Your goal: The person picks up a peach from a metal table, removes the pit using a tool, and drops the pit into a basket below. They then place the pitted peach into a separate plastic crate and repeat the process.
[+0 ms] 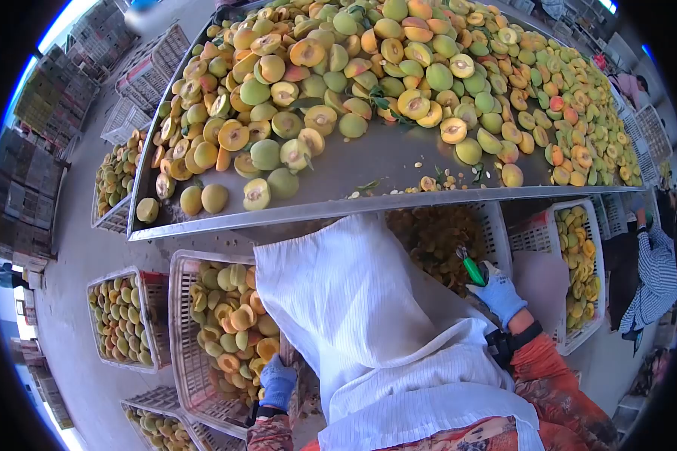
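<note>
My left hand (pixel 278 383), in a blue glove, is at the right side of a white plastic crate (pixel 179 323) full of peach halves (pixel 242 317). Its fingers are drawn together beside an orange peach half (pixel 267 348); whether they grip anything is hidden. My right hand (pixel 498 296), gloved too, is closed around a green-handled tool (pixel 472 271) with a metal end. That tool points up and left over a crate (pixel 493 229) of brownish scraps (pixel 436 240) below the table edge. A white apron (pixel 376 323) covers my lap between both hands.
A metal-rimmed table (pixel 338 210) bears a large heap of whole and halved peaches (pixel 308 83). More filled crates stand at left (pixel 120 316), bottom left (pixel 162 428) and right (pixel 579 263). A co-worker in a checked sleeve (pixel 654 270) sits at far right.
</note>
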{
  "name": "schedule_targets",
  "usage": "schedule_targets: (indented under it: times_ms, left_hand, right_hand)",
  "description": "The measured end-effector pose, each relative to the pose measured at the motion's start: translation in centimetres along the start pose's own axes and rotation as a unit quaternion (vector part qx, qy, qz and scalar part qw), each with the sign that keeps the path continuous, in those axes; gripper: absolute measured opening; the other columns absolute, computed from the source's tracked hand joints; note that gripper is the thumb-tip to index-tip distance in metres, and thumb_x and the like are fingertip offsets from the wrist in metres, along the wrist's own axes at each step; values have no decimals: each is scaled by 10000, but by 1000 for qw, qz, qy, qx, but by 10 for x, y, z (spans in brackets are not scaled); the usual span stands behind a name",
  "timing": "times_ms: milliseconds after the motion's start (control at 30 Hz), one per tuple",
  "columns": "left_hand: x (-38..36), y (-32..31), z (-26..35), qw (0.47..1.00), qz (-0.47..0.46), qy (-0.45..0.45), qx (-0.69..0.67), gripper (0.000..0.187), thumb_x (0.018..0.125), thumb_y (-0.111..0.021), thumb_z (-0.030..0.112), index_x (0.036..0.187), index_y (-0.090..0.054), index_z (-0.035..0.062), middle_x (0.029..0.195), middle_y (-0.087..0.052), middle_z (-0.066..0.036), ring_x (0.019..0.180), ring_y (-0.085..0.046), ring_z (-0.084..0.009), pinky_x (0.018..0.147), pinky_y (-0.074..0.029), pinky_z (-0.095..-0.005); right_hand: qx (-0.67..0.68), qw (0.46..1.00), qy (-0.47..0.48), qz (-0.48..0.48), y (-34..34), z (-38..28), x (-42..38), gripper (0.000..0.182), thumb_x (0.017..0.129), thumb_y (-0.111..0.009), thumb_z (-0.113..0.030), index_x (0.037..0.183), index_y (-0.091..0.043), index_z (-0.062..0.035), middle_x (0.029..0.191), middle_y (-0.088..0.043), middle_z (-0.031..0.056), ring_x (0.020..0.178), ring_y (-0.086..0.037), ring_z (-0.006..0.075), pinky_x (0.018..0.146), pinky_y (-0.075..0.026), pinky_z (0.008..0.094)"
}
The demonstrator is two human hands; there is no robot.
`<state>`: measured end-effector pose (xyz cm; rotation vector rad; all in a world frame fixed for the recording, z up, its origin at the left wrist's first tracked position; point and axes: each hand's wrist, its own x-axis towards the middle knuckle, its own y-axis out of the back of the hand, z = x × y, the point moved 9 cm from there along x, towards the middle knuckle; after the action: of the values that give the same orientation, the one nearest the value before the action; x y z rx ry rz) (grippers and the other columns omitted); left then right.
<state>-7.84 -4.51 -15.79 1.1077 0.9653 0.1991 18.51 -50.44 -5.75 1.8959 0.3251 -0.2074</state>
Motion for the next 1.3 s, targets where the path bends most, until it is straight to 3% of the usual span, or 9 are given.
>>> schedule_targets:
  times_ms: [300,467,567,667,833,900,1000,1167,1300]
  left_hand:
    - [-2,23,-15,992,-29,-17,-121,323,633,-635,235,872,-583,24,807,-633,-197,846,-600,-386,752,-468,-438]
    - [45,-24,2,971,-160,-100,146,400,684,-676,379,879,-650,30,832,-647,-202,880,-608,-361,774,-475,-422]
    - [55,122,114,952,-28,-104,-287,149,840,-538,130,885,-643,34,656,-611,-65,466,-533,-121,468,-437,-250]
    - [50,222,269,856,-6,-224,-467,186,864,-483,11,1023,-578,-9,799,-606,-45,611,-552,-88,488,-425,-188]
    - [54,220,507,844,-15,-409,-346,336,856,-517,26,1191,-537,46,912,-627,-70,548,-573,-94,434,-439,-206]
    - [73,202,582,806,127,-533,-225,416,812,-573,40,1223,-511,19,1135,-583,-165,985,-593,-244,806,-480,-339]
    - [32,158,649,819,260,-503,98,553,807,-610,275,1296,-445,76,1333,-430,-192,1160,-465,-380,971,-385,-429]
    - [19,124,634,821,243,-503,114,303,820,-586,216,1112,-613,136,1232,-529,-138,1060,-534,-339,910,-421,-422]
    - [23,125,566,829,121,-545,-32,569,697,-661,51,1236,-526,179,1107,-547,-129,1025,-519,-313,871,-445,-386]
  right_hand:
    - [104,994,-11,26,29,8,2,485,724,-701,-342,1025,-533,0,880,-620,223,832,-603,381,724,-478,440]
    - [124,992,-6,-3,9,11,-3,506,736,-684,-399,1047,-533,-29,864,-623,223,822,-602,392,727,-479,446]
    - [151,989,-3,-11,13,3,-6,504,763,-664,-400,1061,-526,-17,851,-622,227,810,-601,396,715,-477,443]
    - [231,972,-34,-39,20,1,-8,452,794,-645,-377,1041,-526,-17,827,-614,236,798,-602,398,681,-472,440]
    - [250,968,11,-6,26,8,-16,465,826,-578,-458,1022,-507,-42,753,-614,212,711,-603,395,624,-461,456]
    - [272,960,39,55,35,17,-19,460,836,-556,-469,1027,-507,-54,747,-612,203,694,-602,388,614,-458,456]
    - [321,947,-17,28,37,43,-19,444,842,-552,-458,1029,-504,-59,771,-611,203,695,-601,382,626,-457,455]
    - [365,930,-31,18,44,53,-14,413,848,-552,-441,955,-523,-43,756,-597,201,696,-588,381,632,-438,445]
    - [392,917,-1,75,45,45,-20,376,823,-619,-383,925,-525,-34,735,-579,200,681,-580,366,630,-433,419]
